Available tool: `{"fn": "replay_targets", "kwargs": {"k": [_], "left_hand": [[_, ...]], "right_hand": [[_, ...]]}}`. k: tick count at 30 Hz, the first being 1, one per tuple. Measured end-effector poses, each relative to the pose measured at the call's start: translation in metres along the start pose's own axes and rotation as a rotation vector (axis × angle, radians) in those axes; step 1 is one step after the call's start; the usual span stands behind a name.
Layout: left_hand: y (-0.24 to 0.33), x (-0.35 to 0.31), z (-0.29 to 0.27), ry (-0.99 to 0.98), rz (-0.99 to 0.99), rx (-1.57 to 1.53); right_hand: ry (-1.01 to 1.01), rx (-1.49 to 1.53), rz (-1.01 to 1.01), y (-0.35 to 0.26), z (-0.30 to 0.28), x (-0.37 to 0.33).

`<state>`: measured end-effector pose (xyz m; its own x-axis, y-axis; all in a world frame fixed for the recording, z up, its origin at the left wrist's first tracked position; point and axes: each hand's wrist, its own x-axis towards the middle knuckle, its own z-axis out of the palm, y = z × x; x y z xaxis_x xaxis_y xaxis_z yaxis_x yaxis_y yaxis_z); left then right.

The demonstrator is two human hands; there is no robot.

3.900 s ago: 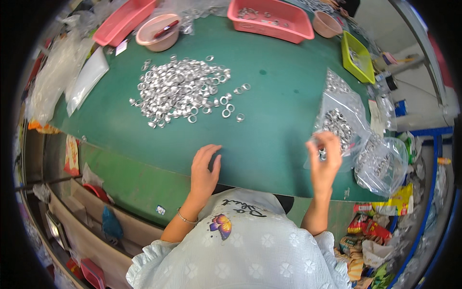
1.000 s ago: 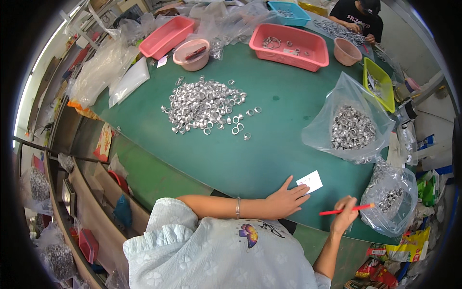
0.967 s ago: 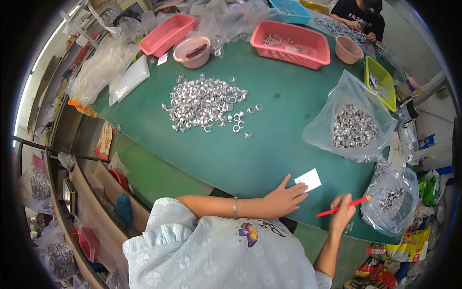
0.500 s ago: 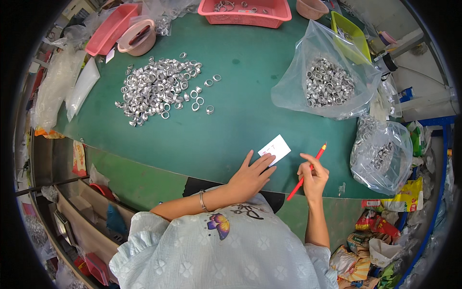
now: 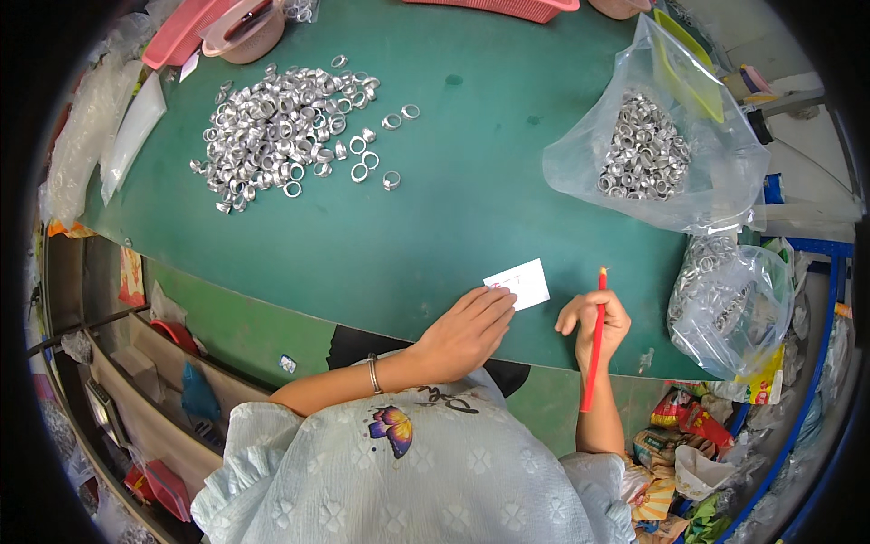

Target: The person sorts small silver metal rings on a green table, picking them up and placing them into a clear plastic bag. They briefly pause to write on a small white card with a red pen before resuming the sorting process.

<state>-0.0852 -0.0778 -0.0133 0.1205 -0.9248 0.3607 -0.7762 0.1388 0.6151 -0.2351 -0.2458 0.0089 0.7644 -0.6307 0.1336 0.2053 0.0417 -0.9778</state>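
Observation:
My left hand [image 5: 462, 335] lies flat on the near edge of a small white card [image 5: 526, 283], fingers stretched out. Reddish handwriting shows on the card, partly hidden under my fingertips. To its right, my right hand [image 5: 603, 328] is closed round a red pencil [image 5: 594, 354], apart from the card. The pencil stands nearly upright in the picture, its pale tip pointing to the far side. A heap of silver metal rings [image 5: 272, 127] covers the far left of the green table [image 5: 453, 218], with several stray rings to its right.
At the right an open clear plastic bag [image 5: 580, 168] holds more rings, with a second filled bag [image 5: 716, 308] at the table edge. Pink baskets [image 5: 498, 7] and a pink bowl [image 5: 245, 41] stand along the back, near a yellow-green tray [image 5: 689, 54]. Drawers [image 5: 172, 399] are at lower left.
The pencil has swung from a slant to nearly upright as my right hand turned. My left hand remains on the card, which is rotated slightly. The view has shifted a little.

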Motion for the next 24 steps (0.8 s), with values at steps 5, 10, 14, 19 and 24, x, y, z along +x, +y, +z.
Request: {"fn": "replay_targets", "kwargs": {"k": [5,10,14,19,24], "left_hand": [[-0.002,0.001,0.001,-0.003,0.018,0.008],[-0.002,0.0,0.002,-0.016,-0.036,-0.037],[-0.002,0.001,0.002,-0.05,-0.043,-0.019],[-0.003,0.0,0.002,-0.069,-0.022,0.016],[-0.004,0.001,0.002,-0.06,-0.017,0.013]], "right_hand": [[0.03,-0.41,-0.09,0.01,0.023,0.015],[0.11,-0.362,0.118,0.015,0.038,0.016],[0.122,-0.415,-0.027,0.025,0.036,0.022],[0.216,-0.456,0.008,0.031,0.033,0.013],[0.191,-0.583,0.018,0.032,0.03,0.011]]}}
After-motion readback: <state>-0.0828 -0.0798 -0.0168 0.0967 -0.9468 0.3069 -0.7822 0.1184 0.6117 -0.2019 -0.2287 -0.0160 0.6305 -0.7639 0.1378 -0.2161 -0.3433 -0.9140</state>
